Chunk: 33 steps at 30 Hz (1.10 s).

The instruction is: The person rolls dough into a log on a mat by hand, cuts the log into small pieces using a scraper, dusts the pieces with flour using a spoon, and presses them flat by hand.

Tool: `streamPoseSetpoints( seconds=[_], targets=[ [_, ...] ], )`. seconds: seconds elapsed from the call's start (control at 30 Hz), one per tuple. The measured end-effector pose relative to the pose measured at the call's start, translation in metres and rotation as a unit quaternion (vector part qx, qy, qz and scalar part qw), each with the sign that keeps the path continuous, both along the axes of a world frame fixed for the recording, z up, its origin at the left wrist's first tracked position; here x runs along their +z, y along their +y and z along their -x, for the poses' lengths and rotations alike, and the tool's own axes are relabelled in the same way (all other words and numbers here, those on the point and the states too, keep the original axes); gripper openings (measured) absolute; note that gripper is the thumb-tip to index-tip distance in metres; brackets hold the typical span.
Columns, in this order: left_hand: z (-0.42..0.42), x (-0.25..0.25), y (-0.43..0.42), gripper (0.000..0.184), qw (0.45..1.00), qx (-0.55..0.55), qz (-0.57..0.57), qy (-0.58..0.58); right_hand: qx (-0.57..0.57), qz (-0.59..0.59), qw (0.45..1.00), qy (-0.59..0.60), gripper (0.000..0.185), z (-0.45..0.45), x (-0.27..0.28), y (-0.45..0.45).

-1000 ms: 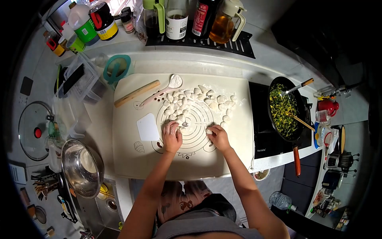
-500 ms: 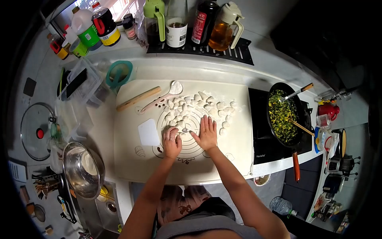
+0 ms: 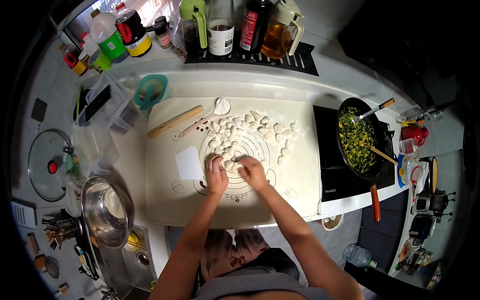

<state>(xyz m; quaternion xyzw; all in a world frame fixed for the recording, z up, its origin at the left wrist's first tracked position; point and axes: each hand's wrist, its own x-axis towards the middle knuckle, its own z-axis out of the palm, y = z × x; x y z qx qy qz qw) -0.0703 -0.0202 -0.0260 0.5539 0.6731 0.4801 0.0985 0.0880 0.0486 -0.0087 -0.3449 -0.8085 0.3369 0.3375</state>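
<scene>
Many small floured dough pieces (image 3: 232,131) lie on the cream mat (image 3: 170,207) with printed rings. My left hand (image 3: 216,177) rests on the mat, its slightly bent fingers beside the nearest pieces and its thumb apart. Against a dough piece (image 3: 231,166) between the two hands, my right hand (image 3: 254,174) has its fingers and thumb drawn together at the right edge; part of the grip is hidden. A white scraper (image 3: 188,163) lies left of my left hand. Farther back are a rolling pin (image 3: 176,121) and a pink spoon (image 3: 205,119) with flour in its bowl.
To the right, a pan (image 3: 357,142) of chopped green and yellow filling sits on the black cooktop (image 3: 327,165), with a spoon and chopsticks in it. A steel bowl (image 3: 107,212) stands at left by the sink. Bottles (image 3: 220,37) line the back ledge.
My right hand has gone from flat and spread to curled fingers, and it has lifted off the mat toward the dough piece. My left hand stays in nearly the same place.
</scene>
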Motion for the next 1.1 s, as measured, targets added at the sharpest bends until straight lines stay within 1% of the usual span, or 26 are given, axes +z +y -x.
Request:
streamPoseSetpoints(
  seconds=[0.07,0.1,0.13,0.2,0.27,0.37,0.4,0.47,0.5,0.63,0.73,0.83,0.93,0.97,1.07,1.1],
  targets=[
    [0.0,0.001,0.002,0.033,1.0,0.004,-0.004,0.001,-0.09,-0.022,0.995,-0.036,0.021,-0.022,-0.004,0.002],
    [-0.001,0.001,0.002,0.032,1.0,0.002,-0.003,-0.005,-0.106,-0.086,0.988,-0.074,0.021,-0.031,-0.002,0.007],
    [-0.001,0.002,0.002,0.03,1.0,0.001,-0.003,-0.01,-0.107,-0.087,0.986,-0.092,0.018,-0.037,-0.001,0.008],
    [-0.001,0.001,0.002,0.029,1.0,-0.001,-0.002,-0.014,-0.068,-0.077,0.992,-0.067,0.02,-0.037,0.003,0.005],
    [0.0,0.0,0.002,0.027,1.0,-0.001,-0.001,-0.011,-0.066,-0.067,0.993,-0.066,0.022,-0.032,0.01,0.001],
    [0.0,0.002,0.002,0.027,1.0,-0.018,-0.005,0.019,-0.08,-0.071,0.99,-0.093,0.026,-0.028,0.004,-0.001],
    [-0.002,0.009,0.001,0.027,0.997,-0.046,-0.011,0.064,-0.087,-0.077,0.988,-0.105,0.027,-0.024,0.005,-0.001],
    [-0.008,0.023,-0.003,0.027,0.983,-0.101,-0.022,0.154,-0.071,0.092,0.991,-0.072,0.027,-0.02,0.008,-0.006],
    [-0.008,0.019,-0.002,0.028,0.976,-0.121,-0.034,0.18,-0.062,0.176,0.981,-0.055,0.027,-0.016,0.011,-0.009],
    [-0.007,0.014,-0.001,0.028,0.968,-0.162,0.004,0.189,-0.055,0.186,0.979,-0.06,0.026,-0.014,0.015,-0.019],
    [-0.007,0.008,0.0,0.027,0.976,-0.129,0.044,0.17,-0.073,0.166,0.983,-0.026,0.025,-0.021,0.009,-0.022],
    [-0.006,0.007,0.002,0.028,0.984,-0.046,0.014,0.169,-0.123,0.076,0.985,-0.091,0.025,-0.038,0.007,-0.021],
    [-0.008,0.016,0.002,0.03,0.979,-0.091,-0.017,0.182,-0.116,0.081,0.987,-0.081,0.031,-0.042,0.004,-0.02],
    [-0.008,0.015,0.002,0.03,0.98,-0.089,-0.015,0.178,-0.093,0.084,0.989,-0.081,0.035,-0.042,0.004,-0.018],
    [-0.007,0.009,0.002,0.03,0.986,-0.051,-0.001,0.157,-0.071,0.103,0.988,-0.092,0.035,-0.045,0.014,-0.016],
    [-0.007,0.008,0.002,0.031,0.986,-0.053,-0.004,0.157,-0.081,0.1,0.987,-0.1,0.034,-0.048,0.013,-0.016]
  ],
)
